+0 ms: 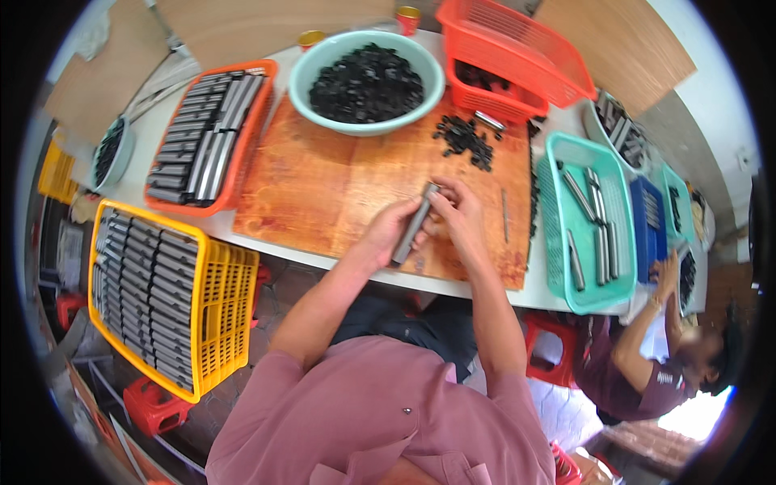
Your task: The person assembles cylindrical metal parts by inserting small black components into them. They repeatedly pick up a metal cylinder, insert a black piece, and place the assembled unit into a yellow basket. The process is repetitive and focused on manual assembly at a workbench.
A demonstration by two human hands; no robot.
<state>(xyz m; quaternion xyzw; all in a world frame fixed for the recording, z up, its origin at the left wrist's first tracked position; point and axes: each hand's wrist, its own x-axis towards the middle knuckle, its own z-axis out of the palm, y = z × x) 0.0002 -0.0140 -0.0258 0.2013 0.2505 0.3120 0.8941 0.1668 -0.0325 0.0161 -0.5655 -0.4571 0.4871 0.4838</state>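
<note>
My left hand [383, 232] is closed around the lower part of a grey metal tube [411, 231], which is tilted over the front of the wooden board [311, 182]. At the tube's upper end, the fingers of my right hand [458, 208] grip it. Whether a black part sits in that end is too small to tell. Beyond my hands lies a loose pile of small black plastic parts [466, 144]. Beside the pile is a short shiny tube [489, 121]. A thin rod [505, 215] rests right of my right hand.
A pale green bowl [299, 103] of black parts stands at the back. Tubes fill an orange basket [266, 101] and a yellow crate [225, 283] on the left. Red baskets [517, 40] stand far right, a green tray [552, 218] nearer. A co-worker [638, 364] works at right.
</note>
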